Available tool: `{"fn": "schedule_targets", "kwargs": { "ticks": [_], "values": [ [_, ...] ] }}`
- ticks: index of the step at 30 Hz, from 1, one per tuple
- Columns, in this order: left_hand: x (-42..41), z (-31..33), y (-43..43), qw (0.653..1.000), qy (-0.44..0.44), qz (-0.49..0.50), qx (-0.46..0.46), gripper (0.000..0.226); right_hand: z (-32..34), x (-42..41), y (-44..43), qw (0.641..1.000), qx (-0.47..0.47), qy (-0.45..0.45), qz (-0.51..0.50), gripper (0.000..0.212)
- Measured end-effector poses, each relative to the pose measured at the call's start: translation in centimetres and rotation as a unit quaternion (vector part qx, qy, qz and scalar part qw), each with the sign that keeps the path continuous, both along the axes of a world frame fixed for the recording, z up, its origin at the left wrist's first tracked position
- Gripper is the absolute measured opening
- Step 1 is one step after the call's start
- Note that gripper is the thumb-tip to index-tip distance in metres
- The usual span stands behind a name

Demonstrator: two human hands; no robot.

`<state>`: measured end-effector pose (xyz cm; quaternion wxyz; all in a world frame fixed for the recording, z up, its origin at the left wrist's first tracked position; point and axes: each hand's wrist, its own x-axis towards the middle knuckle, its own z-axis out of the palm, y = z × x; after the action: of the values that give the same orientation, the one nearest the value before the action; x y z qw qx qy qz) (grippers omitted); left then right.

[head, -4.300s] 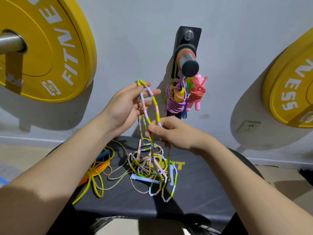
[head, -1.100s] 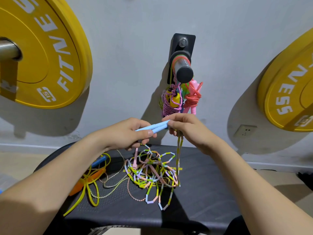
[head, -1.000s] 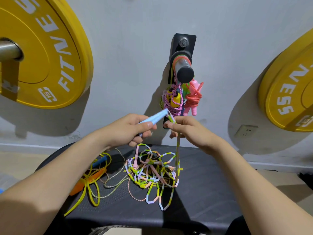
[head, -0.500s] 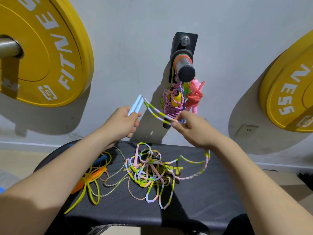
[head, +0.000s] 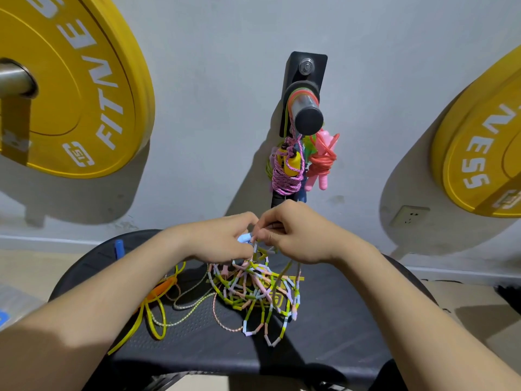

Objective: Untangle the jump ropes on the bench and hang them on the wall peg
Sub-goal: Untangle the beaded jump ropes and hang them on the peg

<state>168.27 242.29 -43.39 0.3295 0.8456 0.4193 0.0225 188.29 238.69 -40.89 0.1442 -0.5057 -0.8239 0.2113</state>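
A tangled beaded jump rope (head: pixel 253 294) of pastel and lime segments lies heaped on the black bench (head: pixel 338 334). My left hand (head: pixel 222 238) grips its light blue handles, whose tips show between my fingers. My right hand (head: pixel 293 235) meets the left just above the heap and pinches strands of the beaded rope, which hang down from it. Left of the heap lie a yellow rope with an orange handle (head: pixel 155 300) and a thin speckled cord (head: pixel 191 306). On the wall above, the black peg (head: pixel 306 114) carries wound ropes: a pink-purple bundle (head: pixel 287 170) and a red-pink one (head: pixel 322 162).
Two yellow weight plates hang on the wall, one at the left (head: pixel 70 88) and one at the right (head: pixel 485 142). A blue handle (head: pixel 119 248) pokes up at the bench's left rear edge. A wall socket (head: pixel 408 215) sits to the right, low on the wall.
Both hands have dropped from chest height to just above the heap and come together. The stretch of beaded rope that was pulled out to the right has fallen back onto the pile.
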Motion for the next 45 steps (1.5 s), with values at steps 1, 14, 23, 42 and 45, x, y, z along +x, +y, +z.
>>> {"fn": "schedule_targets", "kwargs": {
  "ticks": [1, 14, 23, 42, 45],
  "values": [
    [0.1, 0.1, -0.1, 1.0, -0.001, -0.005, 0.0, 0.025, 0.0, 0.1, 0.1, 1.0, -0.005, 0.018, -0.003, 0.017],
    [-0.5, 0.5, 0.0, 0.977, -0.121, -0.067, -0.16, 0.025, -0.2, 3.0, 1.3, 0.995, 0.022, 0.038, -0.093, 0.047],
    [-0.3, 1.2, 1.3, 0.849, -0.435, 0.072, -0.291, 0.026, -2.2, 5.1, 1.7, 0.949, -0.153, 0.259, -0.095, 0.032],
    [-1.3, -1.4, 2.7, 0.973, -0.203, 0.065, 0.086, 0.015, 0.3, 1.0, 0.6, 0.976, 0.185, -0.009, -0.115, 0.031],
    [-1.3, -1.1, 2.5, 0.973, -0.229, 0.007, 0.0, 0.026, 0.0, 2.2, 1.6, 0.973, 0.187, 0.03, -0.131, 0.029]
  ]
}}
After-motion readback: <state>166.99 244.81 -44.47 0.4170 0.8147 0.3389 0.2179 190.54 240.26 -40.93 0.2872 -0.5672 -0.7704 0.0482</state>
